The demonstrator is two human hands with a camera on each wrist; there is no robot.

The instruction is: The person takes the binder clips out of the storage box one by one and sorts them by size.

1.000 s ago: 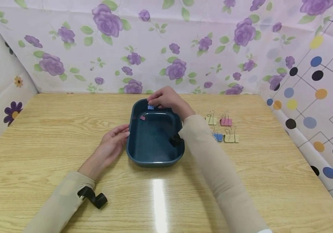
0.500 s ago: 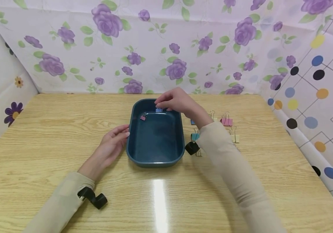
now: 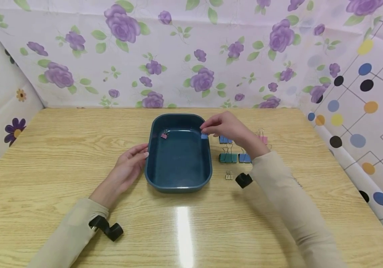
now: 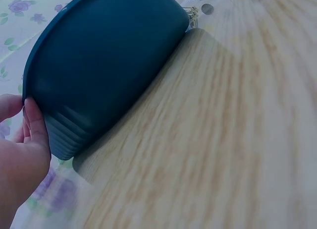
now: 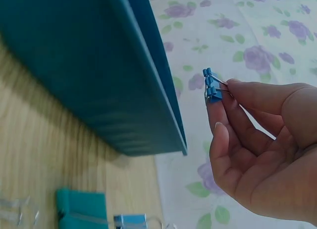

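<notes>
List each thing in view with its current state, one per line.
Small blue binder clip: pinched by its wire handles, held above the tub's right rim.
Right hand: pinching the clip.
Left hand: fingers resting against the tub's left wall.
Teal tub: upright on the table.
Pink clip: lying inside the tub.

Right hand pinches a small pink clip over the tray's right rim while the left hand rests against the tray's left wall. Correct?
Not quite: the clip pinched by the right hand is blue, not pink, as the right wrist view shows. The pink clip lies inside the tray. The left hand does rest against the left wall.
</notes>
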